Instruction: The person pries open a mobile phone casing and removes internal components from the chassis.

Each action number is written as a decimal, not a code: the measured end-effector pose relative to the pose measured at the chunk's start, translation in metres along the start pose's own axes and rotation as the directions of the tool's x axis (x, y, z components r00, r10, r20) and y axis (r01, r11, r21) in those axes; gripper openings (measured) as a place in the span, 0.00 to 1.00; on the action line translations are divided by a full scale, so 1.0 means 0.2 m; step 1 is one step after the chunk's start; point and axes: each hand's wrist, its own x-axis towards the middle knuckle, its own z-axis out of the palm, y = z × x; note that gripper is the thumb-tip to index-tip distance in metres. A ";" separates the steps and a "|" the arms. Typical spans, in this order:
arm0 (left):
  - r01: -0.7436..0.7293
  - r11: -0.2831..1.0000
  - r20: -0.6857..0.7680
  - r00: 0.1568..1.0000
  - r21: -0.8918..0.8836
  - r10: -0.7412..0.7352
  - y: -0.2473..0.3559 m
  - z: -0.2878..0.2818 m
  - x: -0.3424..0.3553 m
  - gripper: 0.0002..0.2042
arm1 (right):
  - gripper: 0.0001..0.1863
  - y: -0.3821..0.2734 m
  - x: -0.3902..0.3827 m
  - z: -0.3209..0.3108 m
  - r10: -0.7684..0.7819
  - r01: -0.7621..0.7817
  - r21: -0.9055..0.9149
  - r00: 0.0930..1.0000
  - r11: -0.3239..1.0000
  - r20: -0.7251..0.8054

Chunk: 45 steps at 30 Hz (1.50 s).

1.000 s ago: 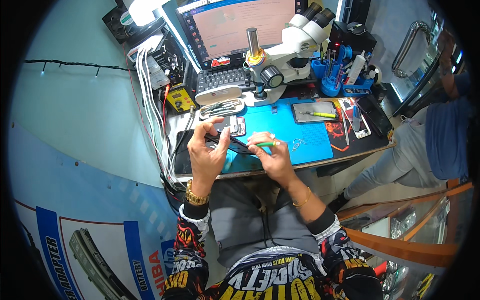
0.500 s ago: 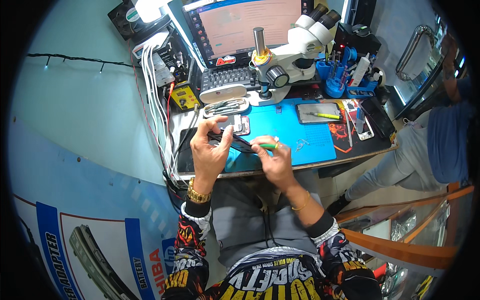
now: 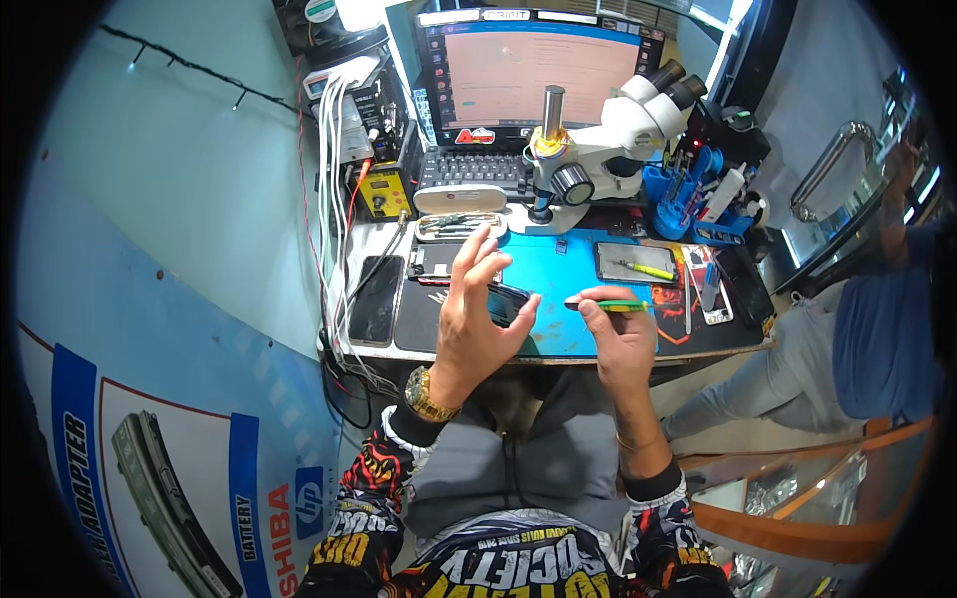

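My left hand (image 3: 474, 324) is raised over the front of the bench, fingers curved around a dark, glossy, phone-like slab (image 3: 508, 303). The thumb rests at the slab's right edge, while the hand hides its left side. To the right, my right hand (image 3: 626, 341) pinches a slim tool with a green and yellow handle (image 3: 624, 306). Its dark tip points left toward the slab, with a gap between them. Below both lies a blue work mat (image 3: 568, 329). An opened phone (image 3: 431, 261) is partly visible behind my left hand.
A microscope (image 3: 598, 149) stands behind the mat, before a laptop (image 3: 538, 80). Left are a dark phone (image 3: 377, 299), cables (image 3: 329, 169) and a yellow-fronted power unit (image 3: 384, 189). A tool case (image 3: 461, 225) sits at the back. Another person's legs (image 3: 768, 349) are at the right.
My right hand has drawn the green-handled tool rightward, away from the slab. My left hand has shifted right and its fingers have straightened upward. The view has also shifted.
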 end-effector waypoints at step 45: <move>0.316 0.931 0.020 0.948 -0.185 -0.318 -0.07 0.13 -0.21 0.17 | 0.06 0.06 0.11 0.11 -0.087 0.081 -0.082 0.994 0.993 -0.073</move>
